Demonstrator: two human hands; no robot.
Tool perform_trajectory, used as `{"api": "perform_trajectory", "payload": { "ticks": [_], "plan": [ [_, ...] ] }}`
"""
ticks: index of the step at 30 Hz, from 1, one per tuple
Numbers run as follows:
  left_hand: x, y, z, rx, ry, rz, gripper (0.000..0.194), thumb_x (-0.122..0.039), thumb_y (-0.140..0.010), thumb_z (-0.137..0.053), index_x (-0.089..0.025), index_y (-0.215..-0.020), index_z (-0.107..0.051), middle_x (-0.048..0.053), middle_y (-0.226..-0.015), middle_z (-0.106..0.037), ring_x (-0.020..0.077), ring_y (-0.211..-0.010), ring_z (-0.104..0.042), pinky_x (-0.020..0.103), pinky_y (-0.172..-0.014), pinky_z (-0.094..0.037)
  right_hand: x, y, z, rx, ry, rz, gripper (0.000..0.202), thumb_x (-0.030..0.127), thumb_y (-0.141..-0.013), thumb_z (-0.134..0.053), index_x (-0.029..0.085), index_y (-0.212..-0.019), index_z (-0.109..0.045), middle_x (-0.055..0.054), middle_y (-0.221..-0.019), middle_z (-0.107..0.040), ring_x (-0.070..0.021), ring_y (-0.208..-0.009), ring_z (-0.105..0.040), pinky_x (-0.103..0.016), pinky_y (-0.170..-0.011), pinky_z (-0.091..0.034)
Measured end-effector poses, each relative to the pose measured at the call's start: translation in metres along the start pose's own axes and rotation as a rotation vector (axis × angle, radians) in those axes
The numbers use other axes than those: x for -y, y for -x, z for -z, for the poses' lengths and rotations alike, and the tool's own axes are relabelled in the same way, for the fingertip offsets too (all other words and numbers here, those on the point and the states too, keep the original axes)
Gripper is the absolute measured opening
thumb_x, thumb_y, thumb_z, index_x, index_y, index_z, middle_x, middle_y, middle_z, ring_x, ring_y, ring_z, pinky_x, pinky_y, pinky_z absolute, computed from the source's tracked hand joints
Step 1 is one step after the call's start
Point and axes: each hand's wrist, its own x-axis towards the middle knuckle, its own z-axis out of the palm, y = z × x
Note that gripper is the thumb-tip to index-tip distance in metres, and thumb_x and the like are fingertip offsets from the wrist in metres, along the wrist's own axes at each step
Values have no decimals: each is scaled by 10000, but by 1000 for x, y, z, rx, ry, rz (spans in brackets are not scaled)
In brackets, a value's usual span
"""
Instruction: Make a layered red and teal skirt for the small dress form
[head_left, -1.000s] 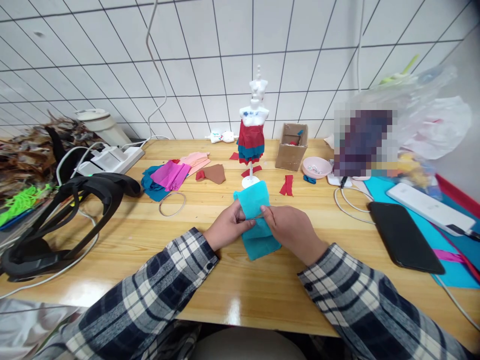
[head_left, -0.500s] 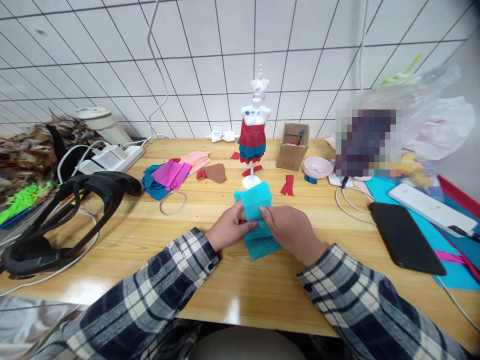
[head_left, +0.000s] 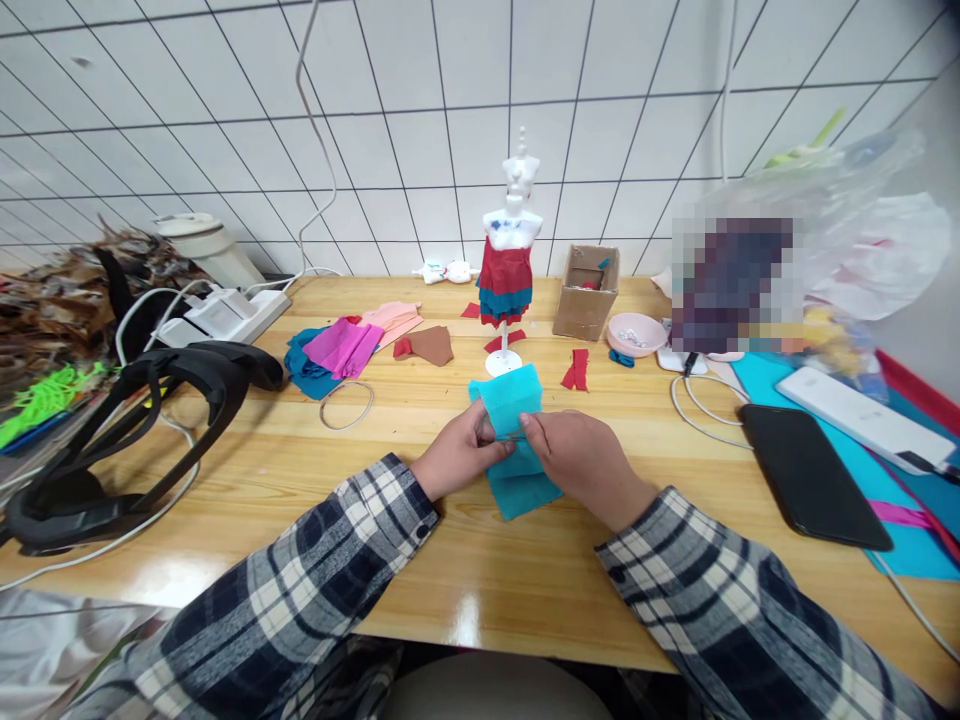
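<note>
A piece of turquoise crepe paper or thin cloth (head_left: 523, 490) is held between my two hands just above the table, its upper part folded over. My left hand (head_left: 463, 447) grips it from the left, thumb in front and fingers partly hidden behind the fold. From the right, my right hand (head_left: 577, 455) pinches the fold's lower edge between thumb and curled fingers. Whether a small tool is also in the pinch I cannot make out. Beyond the hands a small white doll mannequin (head_left: 512, 230) stands upright on a round base, wearing a red and blue skirt (head_left: 505, 280).
Left of centre lie magenta sheets (head_left: 345, 347), a brown piece (head_left: 433, 346) and a ring (head_left: 346, 405). A cardboard box (head_left: 585, 300), a pink bowl (head_left: 637, 335) and red scraps (head_left: 576, 370) stand or lie right. A black headset (head_left: 150, 450) and a phone (head_left: 814, 475) flank my arms.
The folded upper part of the turquoise piece has shifted very slightly left at its right edge. Both hands keep almost the same place and grip.
</note>
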Motion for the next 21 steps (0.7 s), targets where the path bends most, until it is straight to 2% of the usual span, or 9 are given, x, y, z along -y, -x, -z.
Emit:
{"api": "perform_trajectory", "payload": {
  "ticks": [11, 16, 21],
  "plan": [
    [-2, -1, -3, 14, 66, 20, 520, -335, -738, -755, -205, -1175, -505, 47, -902, -709, 263, -886, -702, 417, -798, -571, 1, 2, -5, -41, -1, 15, 545, 409, -1042, -246, 190, -787, -674, -63, -733, -709, -182, -705, -625, -305, -593, -267],
    [-2, -1, -4, 34, 120, 28, 534, -347, -732, -768, -213, -1170, -494, 60, -979, -711, 261, -935, -700, 415, -830, -560, 3, 2, -3, -28, 6, 4, 551, 408, -1042, -241, 189, -771, -669, -72, -719, -704, -184, -700, -624, -301, -593, -280],
    [-2, -1, -3, 29, 98, 18, 577, -357, -747, -764, -214, -1229, -481, 65, -988, -718, 267, -948, -701, 410, -833, -564, 0, 1, 2, 28, -15, -25, 547, 397, -1048, -220, 200, -802, -667, -72, -788, -727, -189, -734, -647, -300, -595, -301]
  ]
}}
